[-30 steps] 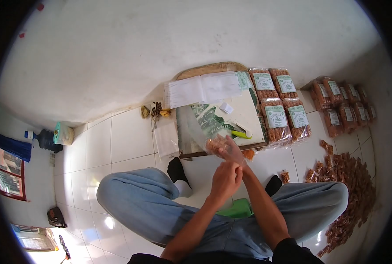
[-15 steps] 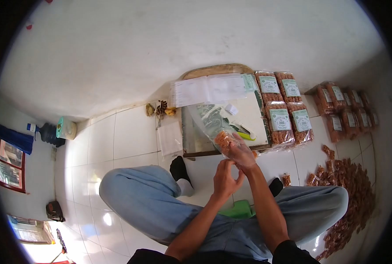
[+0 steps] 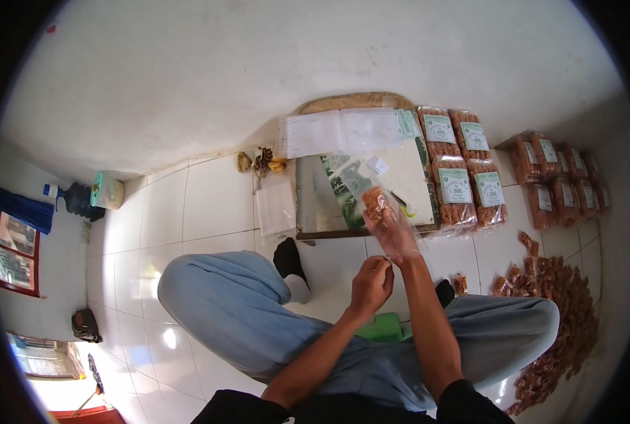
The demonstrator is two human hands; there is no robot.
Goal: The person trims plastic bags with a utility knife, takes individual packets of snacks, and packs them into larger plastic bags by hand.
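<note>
My right hand (image 3: 394,237) is inside a long clear plastic bag (image 3: 350,169), its fingers closed around a small packet of orange-brown snacks (image 3: 375,201). Close to the right wrist, my left hand (image 3: 371,286) is pinched shut at the bag's open edge. Beneath the bag lies a low board-topped table (image 3: 407,173). On it are a yellow-green handled cutter (image 3: 408,210) and a small white paper piece (image 3: 378,165). A stack of flat clear bags with green labels (image 3: 343,134) rests along the table's far side.
Filled, labelled snack bags (image 3: 455,191) stand right of the table, with more bags (image 3: 555,169) by the wall. Many loose small packets (image 3: 555,311) are heaped on the right floor. Bananas (image 3: 276,165) and clear plastic sheets (image 3: 275,208) lie left. A green object (image 3: 382,328) sits between my legs.
My right hand has moved slightly up and right with the packet, and the bag has shifted with it. My left hand has closed into a tighter pinch, slightly lower and to the right.
</note>
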